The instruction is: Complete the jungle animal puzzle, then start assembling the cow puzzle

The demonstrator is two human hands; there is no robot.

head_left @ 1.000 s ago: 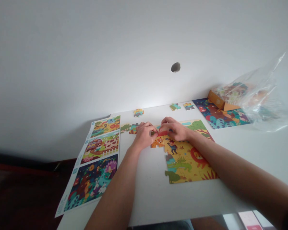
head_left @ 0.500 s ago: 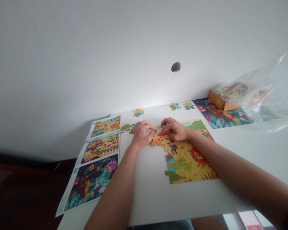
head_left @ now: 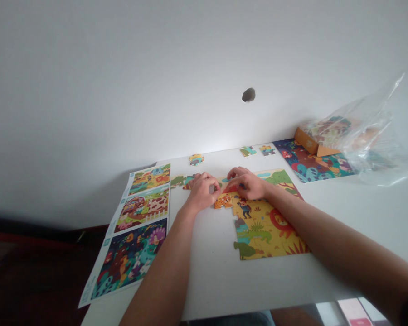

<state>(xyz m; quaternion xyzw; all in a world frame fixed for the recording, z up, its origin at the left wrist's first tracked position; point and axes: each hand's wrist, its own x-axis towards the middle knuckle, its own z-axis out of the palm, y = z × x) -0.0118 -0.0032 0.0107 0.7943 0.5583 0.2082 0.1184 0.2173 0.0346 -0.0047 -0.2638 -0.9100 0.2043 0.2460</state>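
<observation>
A partly joined yellow jungle puzzle point(head_left: 258, 231) lies on the white table, showing a lion, a crocodile and a small figure. An orange piece with a spotted animal point(head_left: 223, 200) sits at its upper left edge. My left hand point(head_left: 204, 191) is bent over the puzzle's upper left part, thumb and forefinger pinched at a piece there. My right hand point(head_left: 246, 183) rests on the upper part of the puzzle, its fingers curled on a reddish piece near the left fingertips. Green pieces point(head_left: 177, 181) lie left of my left hand. The fingers hide the spot between the hands.
Loose pieces lie near the wall: one point(head_left: 196, 159) behind my left hand, two point(head_left: 248, 151) further right. A printed picture sheet point(head_left: 141, 208) lies at left. At right, an orange box point(head_left: 306, 140) and clear plastic bag point(head_left: 377, 145) rest by a dark puzzle point(head_left: 313, 165).
My left fingertips have shifted very slightly, and the spotted-animal piece sits a touch further right. My right hand has barely moved.
</observation>
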